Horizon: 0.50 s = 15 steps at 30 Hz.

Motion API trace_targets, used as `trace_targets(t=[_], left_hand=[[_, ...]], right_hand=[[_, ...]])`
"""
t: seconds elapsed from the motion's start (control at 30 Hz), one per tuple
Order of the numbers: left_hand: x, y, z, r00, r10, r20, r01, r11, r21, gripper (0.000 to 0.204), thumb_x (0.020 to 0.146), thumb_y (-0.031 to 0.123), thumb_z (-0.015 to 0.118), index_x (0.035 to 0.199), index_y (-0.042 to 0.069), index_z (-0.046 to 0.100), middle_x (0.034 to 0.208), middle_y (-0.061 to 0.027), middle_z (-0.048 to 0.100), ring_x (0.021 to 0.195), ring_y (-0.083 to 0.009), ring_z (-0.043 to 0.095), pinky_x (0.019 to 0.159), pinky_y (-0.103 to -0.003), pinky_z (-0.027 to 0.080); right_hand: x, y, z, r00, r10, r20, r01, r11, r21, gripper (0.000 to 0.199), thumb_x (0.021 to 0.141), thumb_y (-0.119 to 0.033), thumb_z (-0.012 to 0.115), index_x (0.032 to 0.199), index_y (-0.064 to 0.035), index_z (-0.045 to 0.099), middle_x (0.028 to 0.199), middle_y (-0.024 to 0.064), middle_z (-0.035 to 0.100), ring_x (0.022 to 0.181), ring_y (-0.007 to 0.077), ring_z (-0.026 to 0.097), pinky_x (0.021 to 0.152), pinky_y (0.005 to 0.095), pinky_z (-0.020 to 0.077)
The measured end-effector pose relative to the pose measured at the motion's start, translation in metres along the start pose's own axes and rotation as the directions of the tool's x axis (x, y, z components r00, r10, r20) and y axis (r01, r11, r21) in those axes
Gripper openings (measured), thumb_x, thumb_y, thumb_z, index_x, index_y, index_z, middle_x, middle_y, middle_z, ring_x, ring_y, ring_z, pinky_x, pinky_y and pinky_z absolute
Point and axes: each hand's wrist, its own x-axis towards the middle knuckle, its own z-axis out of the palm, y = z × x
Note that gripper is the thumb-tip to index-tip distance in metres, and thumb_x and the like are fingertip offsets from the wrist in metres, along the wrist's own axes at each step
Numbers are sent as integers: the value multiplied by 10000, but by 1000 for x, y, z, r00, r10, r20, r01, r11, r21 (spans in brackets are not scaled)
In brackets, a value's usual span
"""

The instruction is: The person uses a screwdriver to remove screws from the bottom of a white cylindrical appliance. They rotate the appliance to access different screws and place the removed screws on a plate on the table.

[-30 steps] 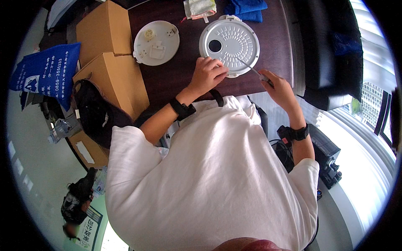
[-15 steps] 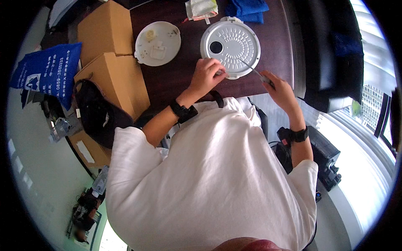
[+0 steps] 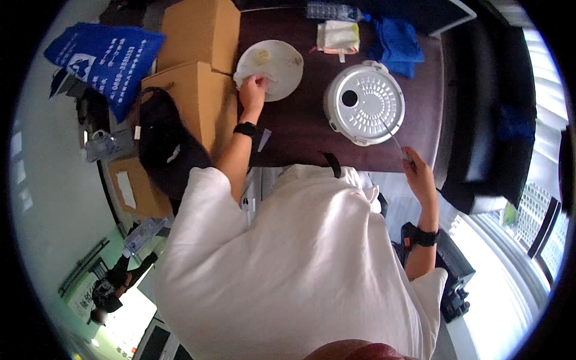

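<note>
— What sits in the middle of the work?

— A round white lid point(image 3: 365, 103) with rows of holes and a dark centre hole, lying flat on the dark table point(image 3: 300, 129). Flat like that, its whole face is open to the tool.

— And the tool?

— A thin rod point(image 3: 393, 139), perhaps a screwdriver; it is too slim to be sure. The right hand point(image 3: 420, 177) grips its handle end at about five o'clock from the lid, just off the table edge, with the tip slanting up onto the lid's rim. Holding it far back keeps the hand clear of the lid.

— The left hand?

— The left hand point(image 3: 253, 91) is stretched out to nine o'clock from the lid, fingers pinched on the near edge of a cream plate point(image 3: 273, 67), which looks like a second round part set aside.

— What else is around?

— Cardboard boxes point(image 3: 192, 66) beside the plate at its nine o'clock, a blue cloth point(image 3: 396, 42) and a folded packet point(image 3: 338, 36) at twelve o'clock from the lid, and a blue bag point(image 3: 108, 60) farther left.
</note>
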Motion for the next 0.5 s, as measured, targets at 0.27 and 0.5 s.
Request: trace_targets(t=[0.27,0.5], left_hand=[[29,-3,8,985,-140,-103,140,990,-11,228,862,272,698,937,58,718,888,-136,716,835,-323,683,732,-412,528],[38,-11,10,981,-184,-60,175,976,-132,240,846,265,688,989,77,729,908,-141,721,853,-312,693,757,-401,531]], right_hand=[[-6,0,-9,998,56,-9,-56,998,-19,326,939,-88,594,1263,-49,601,753,67,551,645,134,504,617,294,444],[-8,7,-9,997,46,-58,-47,999,-10,331,929,-75,612,1260,-80,608,767,68,587,658,133,535,627,297,460]])
